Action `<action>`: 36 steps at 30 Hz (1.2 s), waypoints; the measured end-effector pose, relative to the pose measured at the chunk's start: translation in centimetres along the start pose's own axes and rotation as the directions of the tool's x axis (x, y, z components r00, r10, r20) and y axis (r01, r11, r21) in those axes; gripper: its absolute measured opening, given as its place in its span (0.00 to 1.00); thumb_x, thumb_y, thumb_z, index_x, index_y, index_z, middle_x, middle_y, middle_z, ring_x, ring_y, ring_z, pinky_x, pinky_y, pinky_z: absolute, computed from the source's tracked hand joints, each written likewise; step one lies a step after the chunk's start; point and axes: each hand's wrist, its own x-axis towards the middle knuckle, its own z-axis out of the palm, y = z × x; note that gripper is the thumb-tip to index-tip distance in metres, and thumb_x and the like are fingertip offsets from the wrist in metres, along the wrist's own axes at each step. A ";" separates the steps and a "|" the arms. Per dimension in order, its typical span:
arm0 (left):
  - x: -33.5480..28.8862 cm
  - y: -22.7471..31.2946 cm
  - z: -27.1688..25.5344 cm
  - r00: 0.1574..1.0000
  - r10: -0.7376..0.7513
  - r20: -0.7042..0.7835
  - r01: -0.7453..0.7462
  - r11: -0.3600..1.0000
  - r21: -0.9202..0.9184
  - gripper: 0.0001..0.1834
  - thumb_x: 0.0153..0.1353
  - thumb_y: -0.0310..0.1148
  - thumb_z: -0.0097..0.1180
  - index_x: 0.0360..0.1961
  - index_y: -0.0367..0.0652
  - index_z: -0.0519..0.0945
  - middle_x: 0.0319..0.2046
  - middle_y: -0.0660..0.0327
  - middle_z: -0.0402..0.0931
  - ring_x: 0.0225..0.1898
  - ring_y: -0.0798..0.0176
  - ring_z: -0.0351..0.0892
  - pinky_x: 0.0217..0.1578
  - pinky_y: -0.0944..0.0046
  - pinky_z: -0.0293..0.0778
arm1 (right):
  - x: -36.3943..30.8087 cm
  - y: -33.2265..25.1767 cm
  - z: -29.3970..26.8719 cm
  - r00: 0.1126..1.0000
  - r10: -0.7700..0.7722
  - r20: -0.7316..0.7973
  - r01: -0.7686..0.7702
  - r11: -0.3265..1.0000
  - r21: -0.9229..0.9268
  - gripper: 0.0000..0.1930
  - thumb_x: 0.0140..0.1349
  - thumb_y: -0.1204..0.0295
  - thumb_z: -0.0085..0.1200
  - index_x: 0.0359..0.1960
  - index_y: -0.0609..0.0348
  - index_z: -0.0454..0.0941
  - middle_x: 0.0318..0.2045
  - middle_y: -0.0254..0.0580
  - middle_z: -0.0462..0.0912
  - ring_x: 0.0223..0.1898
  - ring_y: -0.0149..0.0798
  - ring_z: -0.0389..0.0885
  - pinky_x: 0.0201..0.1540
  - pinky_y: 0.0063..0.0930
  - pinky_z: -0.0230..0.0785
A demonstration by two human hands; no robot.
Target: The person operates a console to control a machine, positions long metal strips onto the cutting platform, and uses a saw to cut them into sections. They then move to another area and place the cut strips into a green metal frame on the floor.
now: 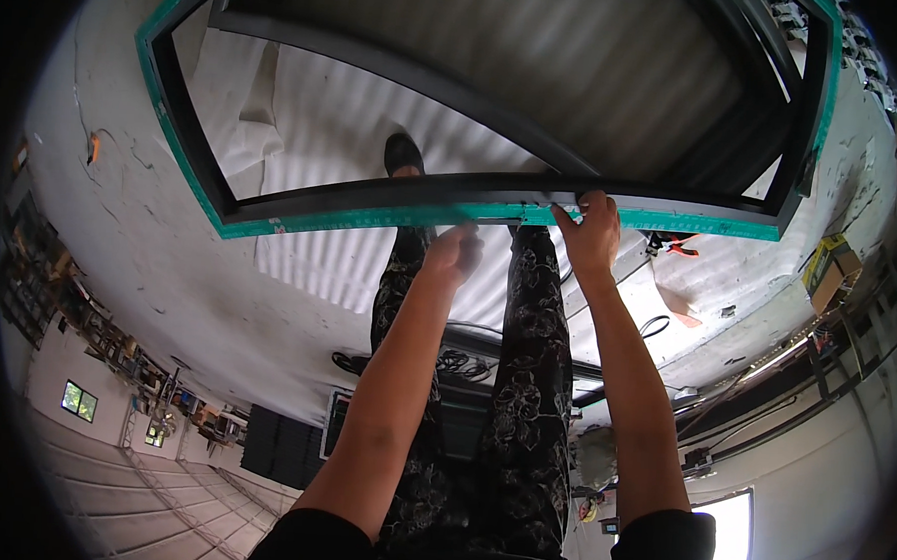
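A dark metal window frame (372, 195) with green protective film (341, 218) along its outer edges stands in front of me, its near bar crossing the view. My right hand (592, 241) grips that bar right of its middle, fingers curled over the top and thumb against the filmed side. Closed and slightly blurred, my left hand (455, 252) is at the lower edge of the same bar, left of the middle. Whatever its fingers pinch is too small to make out. Between the hands, a short stretch of the film looks broken, with grey showing.
A second dark frame (398, 68) lies beyond the near bar. Pale sheeting (316, 104) covers the floor under it. Orange-handled pliers (682, 248) lie to the right, a cardboard box (831, 282) farther right. Black cables (460, 364) coil by my legs.
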 end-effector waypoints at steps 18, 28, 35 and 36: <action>-2.6 -0.5 2.1 0.935 0.019 0.355 -0.008 0.999 -0.031 0.28 0.61 0.59 0.55 0.36 0.40 0.80 0.26 0.66 0.78 0.29 0.65 0.79 0.29 0.69 0.78 | 1.4 -2.1 -0.8 0.978 0.154 0.141 -0.131 0.979 -0.158 0.26 0.39 0.67 0.77 0.35 0.58 0.71 0.38 0.47 0.79 0.43 0.55 0.78 0.45 0.46 0.73; -2.6 -2.3 3.3 0.941 0.329 0.075 -0.323 0.943 -0.078 0.12 0.69 0.35 0.52 0.26 0.46 0.72 0.21 0.67 0.69 0.18 0.68 0.64 0.22 0.68 0.61 | 1.5 -1.1 -0.1 0.996 0.052 0.074 -0.039 0.985 -0.168 0.26 0.37 0.66 0.78 0.32 0.57 0.70 0.34 0.45 0.79 0.39 0.53 0.79 0.39 0.45 0.72; -4.6 -2.2 3.6 0.900 0.434 0.028 -0.433 0.889 0.146 0.12 0.68 0.35 0.52 0.25 0.47 0.72 0.23 0.67 0.69 0.23 0.69 0.66 0.28 0.67 0.67 | 1.4 -0.5 0.1 0.998 0.024 0.053 -0.014 0.981 -0.194 0.27 0.36 0.64 0.78 0.30 0.56 0.70 0.31 0.44 0.79 0.36 0.52 0.80 0.36 0.44 0.72; -4.7 -2.5 3.7 0.899 0.437 0.009 -0.435 0.891 0.129 0.12 0.68 0.35 0.52 0.26 0.47 0.73 0.25 0.67 0.71 0.27 0.68 0.69 0.33 0.67 0.69 | 1.4 -0.5 0.1 0.999 0.015 0.044 -0.006 0.980 -0.201 0.27 0.36 0.64 0.78 0.30 0.56 0.70 0.31 0.44 0.79 0.36 0.52 0.80 0.35 0.44 0.72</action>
